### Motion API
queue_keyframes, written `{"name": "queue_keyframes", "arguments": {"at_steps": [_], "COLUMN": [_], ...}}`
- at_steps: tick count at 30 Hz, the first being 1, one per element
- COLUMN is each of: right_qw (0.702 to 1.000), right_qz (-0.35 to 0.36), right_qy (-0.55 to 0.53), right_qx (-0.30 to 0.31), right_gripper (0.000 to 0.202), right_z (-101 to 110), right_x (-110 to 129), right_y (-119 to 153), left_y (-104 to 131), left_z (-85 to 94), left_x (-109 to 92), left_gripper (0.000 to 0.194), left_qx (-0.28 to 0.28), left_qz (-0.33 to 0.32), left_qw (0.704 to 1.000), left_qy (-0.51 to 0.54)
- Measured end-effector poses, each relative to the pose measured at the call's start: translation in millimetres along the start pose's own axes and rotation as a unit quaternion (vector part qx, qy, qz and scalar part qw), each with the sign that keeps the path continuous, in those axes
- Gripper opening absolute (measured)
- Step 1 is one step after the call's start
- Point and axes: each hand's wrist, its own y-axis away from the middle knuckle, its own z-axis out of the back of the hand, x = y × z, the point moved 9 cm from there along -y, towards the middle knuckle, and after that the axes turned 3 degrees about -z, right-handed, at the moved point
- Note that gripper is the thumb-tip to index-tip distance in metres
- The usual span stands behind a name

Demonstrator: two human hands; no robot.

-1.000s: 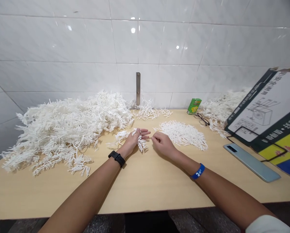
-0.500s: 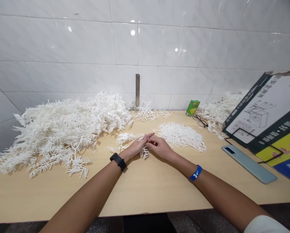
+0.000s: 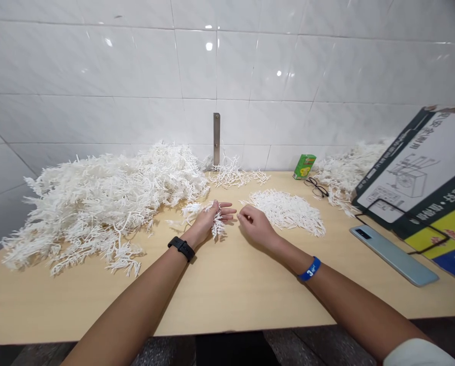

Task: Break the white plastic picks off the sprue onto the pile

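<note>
So the whole thing came down to one small gap. The white sprig [image 3: 218, 227] sat in the left hand [image 3: 205, 223], and the right hand [image 3: 260, 228] was just to the right of it, close but not touching. Its long axis ran roughly front to back, from up by the left thumb down toward the person, so it crossed the outstretched left fingers instead of following them. The left hand was obviously the nearer one, since it had the piece pinned under the thumb with the other fingers stretched out toward the right. The right hand was curled, thumb and forefinger drawn in together, and honestly I couldn't tell if anything was pinched in there.

As for looks, the sprig was bright white and branchy, kinda like a bit of coral, with loads of thin prongs splaying out at the lower end. Couldn't tell if those tips touched the desk [image 3: 227, 292]. A big tangled heap [image 3: 116, 188] of similar white stuff lay off to the left, and a flat pile of short white bits [image 3: 290, 212] was just beyond the right hand.
</note>
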Motion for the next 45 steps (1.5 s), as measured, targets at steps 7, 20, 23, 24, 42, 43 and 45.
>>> {"name": "queue_keyframes", "arguments": {"at_steps": [7, 20, 23, 24, 42, 43, 45], "right_qw": [0.996, 0.977, 0.978, 0.979, 0.996, 0.996, 0.994], "right_qz": [-0.022, -0.084, -0.06, -0.052, 0.088, 0.093, 0.105], "right_qy": [0.055, -0.138, -0.134, -0.127, 0.006, 0.009, 0.009], "right_qx": [-0.059, 0.141, 0.148, 0.149, 0.007, 0.003, 0.022], "right_gripper": [0.015, 0.019, 0.02, 0.02, 0.017, 0.018, 0.018], "right_z": [26.0, -32.9, -32.1, -31.6, -1.1, -0.4, -4.8], "right_x": [-24.1, -2.1, 2.4, 4.0, 19.2, 21.0, 24.5], "right_y": [-11.0, 4.6, 5.0, 5.4, 6.2, 6.8, 8.3], "left_y": [0.7, 15.7, 15.6, 15.0, 13.2, 14.6, 17.7], "left_z": [-17.5, -39.5, -33.6, -31.0, -28.3, -29.8, -32.5], "left_x": [6.8, -2.9, -5.1, -5.5, -5.4, -6.8, -9.4], "left_gripper": [0.062, 0.068, 0.069, 0.069, 0.072, 0.072, 0.073], "left_qx": [0.071, 0.123, 0.087, 0.073, 0.065, 0.07, 0.075], "left_qz": [0.004, -0.022, -0.02, -0.021, -0.018, -0.016, -0.01], "left_qw": [0.997, 0.98, 0.981, 0.982, 0.98, 0.979, 0.977], "left_qy": [-0.009, -0.153, -0.17, -0.175, -0.189, -0.193, -0.197]}}
